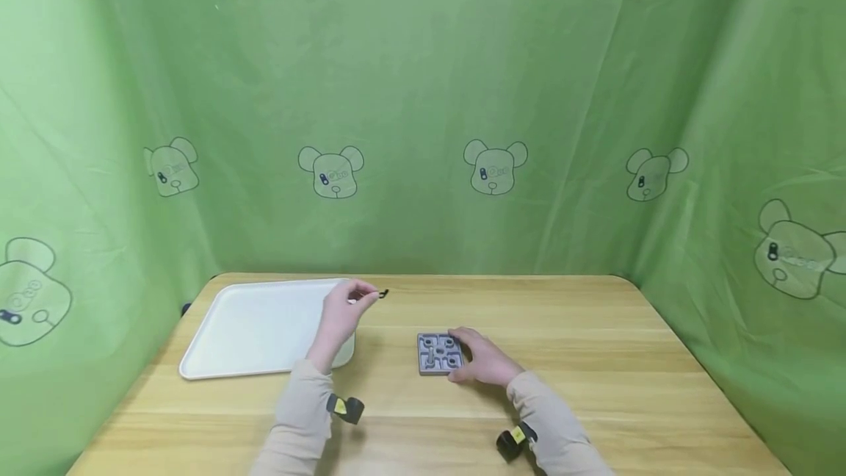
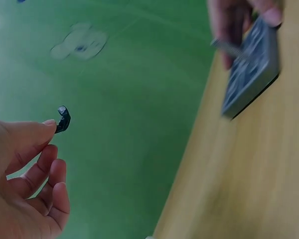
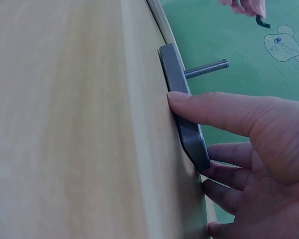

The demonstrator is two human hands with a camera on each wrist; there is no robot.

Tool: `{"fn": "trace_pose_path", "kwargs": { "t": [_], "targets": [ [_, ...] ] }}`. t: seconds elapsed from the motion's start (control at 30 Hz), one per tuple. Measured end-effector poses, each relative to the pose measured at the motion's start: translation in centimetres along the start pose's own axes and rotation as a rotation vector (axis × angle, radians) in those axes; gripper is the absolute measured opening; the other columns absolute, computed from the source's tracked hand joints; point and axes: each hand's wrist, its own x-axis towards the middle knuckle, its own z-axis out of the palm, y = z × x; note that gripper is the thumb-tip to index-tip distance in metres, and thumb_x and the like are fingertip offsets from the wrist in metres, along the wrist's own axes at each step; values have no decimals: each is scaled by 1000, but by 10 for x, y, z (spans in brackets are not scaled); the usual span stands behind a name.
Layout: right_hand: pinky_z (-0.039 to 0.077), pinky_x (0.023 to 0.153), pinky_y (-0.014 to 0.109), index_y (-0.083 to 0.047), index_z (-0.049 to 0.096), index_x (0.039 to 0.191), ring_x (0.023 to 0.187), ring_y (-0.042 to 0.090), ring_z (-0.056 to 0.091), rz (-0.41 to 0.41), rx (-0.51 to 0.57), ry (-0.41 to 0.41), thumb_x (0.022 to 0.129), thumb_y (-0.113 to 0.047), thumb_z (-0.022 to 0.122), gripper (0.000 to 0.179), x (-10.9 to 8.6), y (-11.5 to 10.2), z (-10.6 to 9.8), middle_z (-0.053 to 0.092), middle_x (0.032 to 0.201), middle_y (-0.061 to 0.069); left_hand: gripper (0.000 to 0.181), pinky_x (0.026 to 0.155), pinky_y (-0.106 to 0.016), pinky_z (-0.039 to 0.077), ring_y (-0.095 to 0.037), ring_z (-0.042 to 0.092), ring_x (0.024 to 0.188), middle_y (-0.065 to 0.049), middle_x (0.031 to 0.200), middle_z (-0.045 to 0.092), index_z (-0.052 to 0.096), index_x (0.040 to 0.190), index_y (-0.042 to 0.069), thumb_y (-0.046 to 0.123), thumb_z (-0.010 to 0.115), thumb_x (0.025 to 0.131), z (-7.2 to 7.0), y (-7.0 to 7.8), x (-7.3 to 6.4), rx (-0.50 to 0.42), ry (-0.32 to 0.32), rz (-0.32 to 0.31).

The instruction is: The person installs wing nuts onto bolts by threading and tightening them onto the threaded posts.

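Note:
My left hand [image 1: 340,314] is raised over the right edge of the white tray, pinching a small black hooked piece [image 2: 64,121] between thumb and index finger. Its other fingers curl loosely below. On the table lies a square grey plate [image 1: 425,369] with recesses and round sockets in its top. From one spot on the plate's left side a threaded metal rod [image 3: 207,68] stands up. My right hand [image 1: 485,360] grips the plate at its right side, thumb on the near edge and fingers at the far edge.
A white rectangular tray [image 1: 264,329] lies on the left of the wooden table [image 1: 581,329]. Green curtains [image 1: 423,94] with bear-head prints hang behind and on both sides. Each wrist wears a black camera [image 1: 355,410] on a strap.

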Motion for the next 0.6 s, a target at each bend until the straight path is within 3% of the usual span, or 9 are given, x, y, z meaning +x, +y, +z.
{"fn": "trace_pose_path", "kwargs": {
  "t": [0.3, 0.6],
  "targets": [
    [28, 112, 62, -3, 42, 145, 137, 45, 38, -13, 6, 1, 66, -22, 86, 92, 2, -1, -1, 39, 150, 24, 7, 76, -24, 48, -12, 59, 81, -9, 92, 71, 70, 91, 6, 10, 71, 85, 39, 5, -11, -39, -141, 43],
    [30, 111, 62, -1, 42, 143, 133, 45, 42, -41, 5, -3, 66, -22, 85, 91, -2, -3, -4, 43, 147, 25, 10, 77, -26, 48, -12, 58, 86, -7, 95, 70, 69, 93, 8, 16, 70, 87, 57, 4, -21, -78, -308, 17]
  ]
}}
